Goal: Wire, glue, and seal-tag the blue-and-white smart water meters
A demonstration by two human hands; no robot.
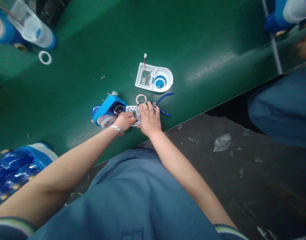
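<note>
In the head view, a white plastic housing (132, 109) lies near the bench's front edge, partly covered by both hands. My left hand (125, 120) is closed, its fingertips pressed at the housing's window part; whatever they pinch is hidden. Flat over the housing's right part rests my right hand (151, 119), fingers stretched out. Blue-handled pliers (165, 96) stick out from beyond that hand. A thin white ring (141, 99) lies just above it. Touching the housing's left side is a blue meter-like unit (110, 108) with an open compartment. Farther back lies a similar white housing (169, 78) with a wired connector.
The green bench top (93, 66) ends at a slanting front edge. Blue units (13, 166) cluster at the left, with a white ring (45, 57) and more units (35, 31) at the back left. Another person's leg (282, 106) is at the right. Plastic scraps (222, 142) litter the floor.
</note>
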